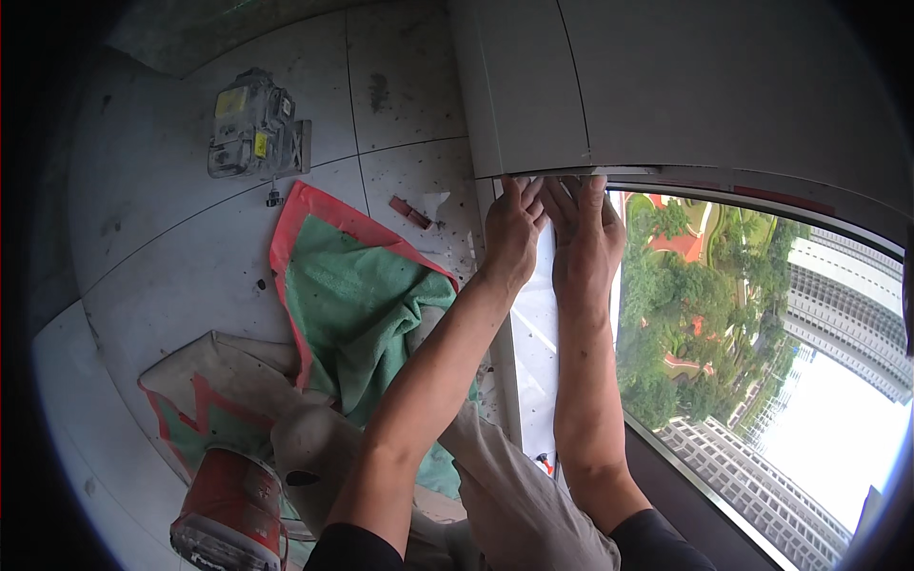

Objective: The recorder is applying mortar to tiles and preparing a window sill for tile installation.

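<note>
Both my arms reach forward to the lower edge of a large grey tile (685, 86). My left hand (515, 231) is closed at that edge, its thumb up against it and its other fingers curled. Right beside it, my right hand (587, 233) has its thumb pressed up on the edge, with the fingers tucked in under it. The fingertips of both hands are partly hidden there. A thin dark gap and a pale strip (619, 171) run along the edge by my right thumb. Below my hands lies a white sill (535, 347).
A window (724, 314) stands close to my right arm. On the floor at left are a dusty boxy device (252, 128) with yellow labels, a green cloth with red edging (343, 276), a small reddish piece (411, 211) and a red bucket (228, 500). My bent knees fill the lower middle.
</note>
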Motion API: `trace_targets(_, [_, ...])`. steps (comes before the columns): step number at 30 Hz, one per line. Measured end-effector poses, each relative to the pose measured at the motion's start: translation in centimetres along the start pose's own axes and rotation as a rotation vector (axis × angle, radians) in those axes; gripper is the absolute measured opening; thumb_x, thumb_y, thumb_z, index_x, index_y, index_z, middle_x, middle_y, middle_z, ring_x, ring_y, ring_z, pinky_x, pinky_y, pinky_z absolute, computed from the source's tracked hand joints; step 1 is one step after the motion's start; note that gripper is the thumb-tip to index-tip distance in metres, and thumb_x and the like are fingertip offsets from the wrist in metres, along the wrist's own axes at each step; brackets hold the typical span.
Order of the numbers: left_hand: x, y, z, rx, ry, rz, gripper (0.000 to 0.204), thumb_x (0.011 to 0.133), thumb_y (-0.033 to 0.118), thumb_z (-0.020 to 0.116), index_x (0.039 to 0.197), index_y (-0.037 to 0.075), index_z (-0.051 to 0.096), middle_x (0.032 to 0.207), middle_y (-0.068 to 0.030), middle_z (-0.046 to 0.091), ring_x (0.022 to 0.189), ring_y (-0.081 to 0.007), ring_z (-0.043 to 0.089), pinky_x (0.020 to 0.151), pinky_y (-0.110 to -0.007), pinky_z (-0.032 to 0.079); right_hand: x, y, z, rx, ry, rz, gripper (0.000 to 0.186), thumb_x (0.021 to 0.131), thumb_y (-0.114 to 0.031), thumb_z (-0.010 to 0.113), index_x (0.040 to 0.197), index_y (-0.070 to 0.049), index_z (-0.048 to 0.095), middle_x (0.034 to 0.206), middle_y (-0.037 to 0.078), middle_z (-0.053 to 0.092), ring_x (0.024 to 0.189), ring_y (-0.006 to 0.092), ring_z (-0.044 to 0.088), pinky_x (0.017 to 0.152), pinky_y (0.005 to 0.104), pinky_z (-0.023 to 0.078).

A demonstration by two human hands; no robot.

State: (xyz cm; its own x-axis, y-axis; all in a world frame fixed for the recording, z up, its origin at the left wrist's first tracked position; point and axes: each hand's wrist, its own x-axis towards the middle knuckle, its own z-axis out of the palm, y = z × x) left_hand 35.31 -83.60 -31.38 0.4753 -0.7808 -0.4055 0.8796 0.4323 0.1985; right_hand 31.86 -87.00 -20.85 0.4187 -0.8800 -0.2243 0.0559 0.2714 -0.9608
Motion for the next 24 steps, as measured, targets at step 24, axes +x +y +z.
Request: trace_targets(24, [0.2,-0.8,1.6,0.031,0.060,0.022,0.093,0.120,0.064,0.029,0.176,-0.009,0.015,0.184,-0.0261,0.021,0.173,-0.0347,0.018,0.142,-0.051,0.011,0.7,-0.1,-0.2,0.002,0.029,0.005,0.068,0.113,-0.045,0.071,0.139,0.018,0.063,0.130,0.026,0.074,0.124,0.0318,0.075,0.112,0.0417,0.060])
